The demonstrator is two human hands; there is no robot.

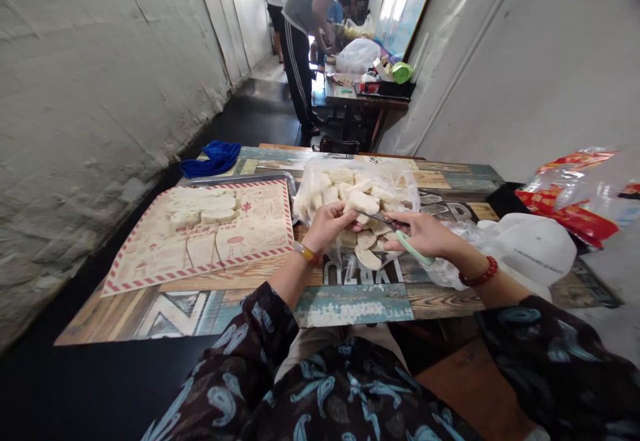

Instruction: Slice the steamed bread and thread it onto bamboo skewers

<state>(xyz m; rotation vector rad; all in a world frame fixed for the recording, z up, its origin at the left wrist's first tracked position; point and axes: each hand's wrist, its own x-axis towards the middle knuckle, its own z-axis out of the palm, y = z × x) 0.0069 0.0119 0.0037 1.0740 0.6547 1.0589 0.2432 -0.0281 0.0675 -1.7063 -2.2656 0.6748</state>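
In the middle of the head view, my left hand (327, 228) pinches a pale bread slice (361, 203), which looks like steamed bun. My right hand (427, 233) grips scissors with light green handles (414, 249). Their dark blades point left and reach the near edge of that slice. Both hands are over an opened clear plastic bag (407, 184) heaped with similar slices (340, 176). A few browner slices (367, 256) lie at its near side. To the left, skewered slices (219, 208) rest on printed paper (260, 224) with a red striped border.
A metal tray (280, 176) sits under the paper, a blue cloth (215, 158) behind it. At right are a white cap (535, 248) and a red-and-clear plastic package (575, 208). Beyond, a person (305, 21) bends over another table (350, 99); someone else stands behind.
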